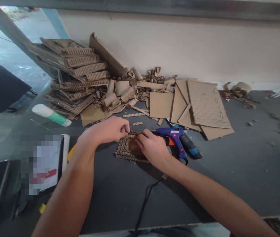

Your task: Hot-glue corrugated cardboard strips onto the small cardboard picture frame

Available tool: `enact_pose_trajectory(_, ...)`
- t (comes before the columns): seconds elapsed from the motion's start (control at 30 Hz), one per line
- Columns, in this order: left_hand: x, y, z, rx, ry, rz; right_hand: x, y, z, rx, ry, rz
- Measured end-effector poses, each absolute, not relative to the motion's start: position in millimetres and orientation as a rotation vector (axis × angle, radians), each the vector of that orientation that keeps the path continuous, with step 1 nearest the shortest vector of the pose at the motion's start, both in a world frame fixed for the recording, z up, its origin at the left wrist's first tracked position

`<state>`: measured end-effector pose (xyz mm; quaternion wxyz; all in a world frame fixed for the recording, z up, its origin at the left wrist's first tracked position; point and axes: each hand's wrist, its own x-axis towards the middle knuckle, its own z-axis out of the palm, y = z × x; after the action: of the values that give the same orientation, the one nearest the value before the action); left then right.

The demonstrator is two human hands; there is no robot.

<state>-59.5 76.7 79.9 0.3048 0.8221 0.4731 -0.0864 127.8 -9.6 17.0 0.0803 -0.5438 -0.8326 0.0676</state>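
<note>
Fingers meet corrugated cardboard at a dark counter [241,168], where a small layered cardboard frame [124,150] lies flat before the worker, between both hands. The right hand [153,146] is the nearer of the two, reaching in from the near right and covering the frame's right side, its fingers bent and close together over the inner edge. The left hand [109,130] comes over the far left corner, thumb and forefinger drawn together at the tips. Whether either hand pinches anything thin cannot be told from this angle. From the left fingertips, the frame lies toward the near side and to the right; from the right hand, it extends left. Its sides run roughly left to right and near to far, but with the right end hidden, no long axis can be made out for certain.

The piece is brown and squarish, its ridged strips set in stepped tiers around a smooth, sunken middle. Just right of the right hand rests a blue glue gun [171,132], red light showing, nozzle toward the left. A short corrugated strip [137,123] lies beyond the frame on the far side.
</note>
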Motion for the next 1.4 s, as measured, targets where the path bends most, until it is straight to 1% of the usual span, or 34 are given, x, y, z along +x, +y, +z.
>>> enact_pose_trajectory(0.27, -57.5, 79.9, 71.8, 2.219, 1.217, -0.246, 127.1, -9.3, 19.8, -1.644, -2.505, 0.231)
enact_pose_trajectory(0.43, -57.7, 79.4, 70.1, 2.251, 1.188, -0.239, 137.1, -2.2, 40.2, -1.611, -2.568, 0.419)
enact_pose_trajectory(0.53, -57.3, 77.8, 70.0, 2.247, 1.188, -0.226, 151.1, 3.8, 56.2, -1.465, -2.605, 0.615)
enact_pose_trajectory(0.63, -55.3, 76.0, 70.0, 2.237, 1.184, -0.197, 162.7, 7.7, 67.6, -1.424, -2.641, 0.684)
enact_pose_trajectory(0.8, -49.7, 74.8, 69.8, 2.245, 1.174, -0.18, 166.3, 8.2, 72.3, -1.538, -2.69, 0.648)
enact_pose_trajectory(1.13, -37.4, 69.0, 75.3, 2.233, 1.226, -0.216, 160.8, -4.2, 75.0, -1.951, -2.587, 0.594)
enact_pose_trajectory(1.3, -37.3, 67.8, 74.3, 2.374, 1.197, -0.114, 155.3, -14.5, 79.1, -1.931, -2.575, 0.764)
enact_pose_trajectory(1.4, -38.8, 66.5, 72.6, 2.378, 1.248, -0.138, 154.7, -19.2, 78.0, -1.864, -2.568, 0.872)
